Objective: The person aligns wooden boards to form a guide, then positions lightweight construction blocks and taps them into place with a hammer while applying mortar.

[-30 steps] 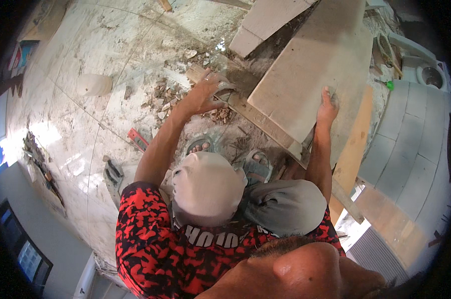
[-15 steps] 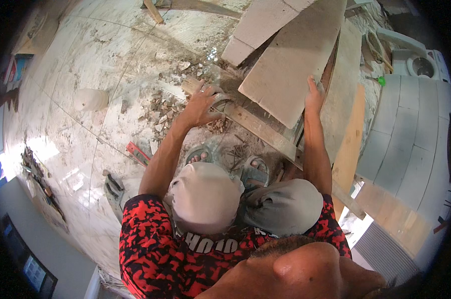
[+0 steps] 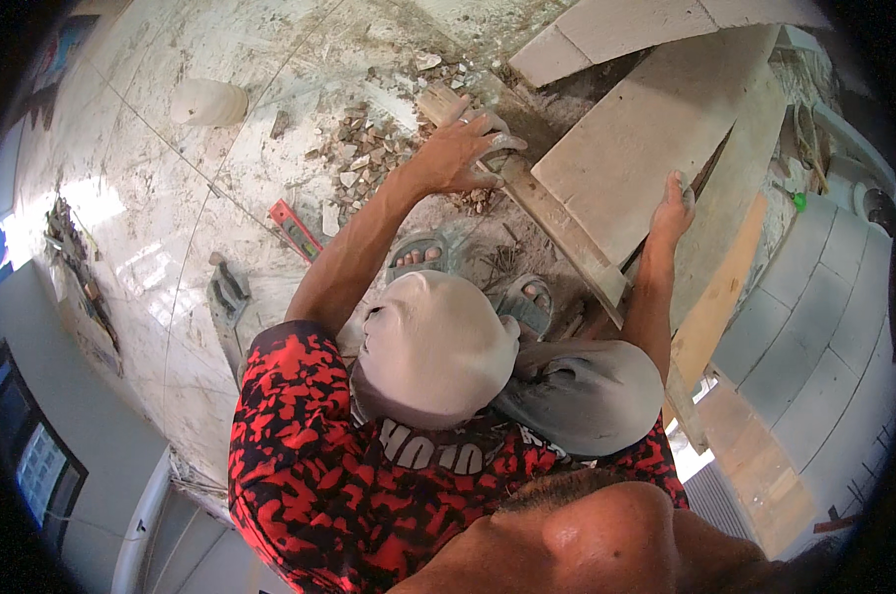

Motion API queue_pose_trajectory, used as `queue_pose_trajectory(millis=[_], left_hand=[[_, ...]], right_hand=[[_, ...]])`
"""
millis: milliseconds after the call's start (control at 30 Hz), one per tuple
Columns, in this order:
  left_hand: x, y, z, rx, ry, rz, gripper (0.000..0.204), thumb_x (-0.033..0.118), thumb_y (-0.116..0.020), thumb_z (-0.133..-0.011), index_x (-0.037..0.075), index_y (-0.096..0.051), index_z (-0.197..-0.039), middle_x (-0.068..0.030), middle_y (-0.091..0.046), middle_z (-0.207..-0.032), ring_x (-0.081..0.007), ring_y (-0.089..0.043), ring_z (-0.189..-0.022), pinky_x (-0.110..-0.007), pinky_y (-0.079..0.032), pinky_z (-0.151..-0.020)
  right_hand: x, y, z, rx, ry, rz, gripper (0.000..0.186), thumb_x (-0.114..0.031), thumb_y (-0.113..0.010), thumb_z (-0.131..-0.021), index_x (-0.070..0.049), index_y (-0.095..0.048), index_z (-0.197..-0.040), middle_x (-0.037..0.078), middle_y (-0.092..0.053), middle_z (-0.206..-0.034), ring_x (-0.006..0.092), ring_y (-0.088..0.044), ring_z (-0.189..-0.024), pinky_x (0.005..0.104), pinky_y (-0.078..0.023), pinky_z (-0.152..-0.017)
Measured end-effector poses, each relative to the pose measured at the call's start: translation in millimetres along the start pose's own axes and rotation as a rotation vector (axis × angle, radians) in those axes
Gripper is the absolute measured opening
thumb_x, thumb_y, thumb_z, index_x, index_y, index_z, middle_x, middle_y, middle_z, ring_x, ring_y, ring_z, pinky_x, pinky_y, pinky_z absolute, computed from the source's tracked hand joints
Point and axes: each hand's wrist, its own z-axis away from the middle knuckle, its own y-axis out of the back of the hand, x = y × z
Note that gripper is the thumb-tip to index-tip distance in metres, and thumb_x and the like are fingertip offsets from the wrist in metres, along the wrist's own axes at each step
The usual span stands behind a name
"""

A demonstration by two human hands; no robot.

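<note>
One left grip (image 3: 465,153) holds a wooden strip (image 3: 559,228), the right grip (image 3: 673,214) a slab (image 3: 646,129)

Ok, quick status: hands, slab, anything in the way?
Left hand curled over wooden plank. Right hand at edge of pale slab. Rubble beside left hand.

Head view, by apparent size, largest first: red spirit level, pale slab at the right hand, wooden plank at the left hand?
1. pale slab
2. wooden plank
3. red spirit level

No near ties.
</note>
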Motion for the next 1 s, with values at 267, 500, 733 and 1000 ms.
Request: queue_pose_trajectory(millis=[267,500,733,1000], left_hand=[[8,-1,-2,0.089,-0.04,-0.041,0.053,0.044,-0.068,-0.071,0.028,-0.052,-0.119,-0.0051,-0.047,-0.121,-0.0293,-0.042,-0.118,-0.059,-0.01,-0.107],[19,-9,-4,0.0,-0.003,-0.207,0.053,0.042,-0.069,-0.068,0.028,-0.053,-0.117,-0.0001,-0.036,-0.136,-0.033,-0.022,-0.132,-0.074,-0.003,-0.096],[25,-7,-13,-0.017,-0.082,-0.261,0.053,0.051,-0.063,-0.072,0.019,-0.058,-0.113,0.0006,-0.027,-0.144,-0.042,-0.006,-0.135,-0.076,0.0,-0.094],[36,-11,-6,-0.015,-0.059,-0.309,0.058,0.047,-0.063,-0.074,0.018,-0.05,-0.122,-0.0007,-0.032,-0.141,-0.0331,-0.008,-0.137,-0.073,-0.003,-0.098]], right_hand=[[-8,6,20,-0.059,-0.062,0.083,0.057,-0.033,-0.057,-0.085,0.015,-0.047,-0.115,0.026,-0.051,-0.118,0.0343,-0.049,-0.108,0.0399,-0.035,-0.094],[-4,2,29,-0.007,-0.129,0.128,0.056,-0.029,-0.055,-0.088,0.014,-0.043,-0.12,0.021,-0.05,-0.12,0.0294,-0.048,-0.11,0.0371,-0.033,-0.097],[-9,8,36,-0.03,-0.214,0.053,0.06,-0.039,-0.056,-0.086,0.009,-0.046,-0.121,0.017,-0.055,-0.115,0.0247,-0.051,-0.105,0.035,-0.038,-0.091],[-25,11,62,-0.208,-0.379,-0.188,0.058,-0.035,-0.062,-0.084,0.006,-0.046,-0.121,0.013,-0.057,-0.109,0.0214,-0.053,-0.101,0.0345,-0.041,-0.086]])
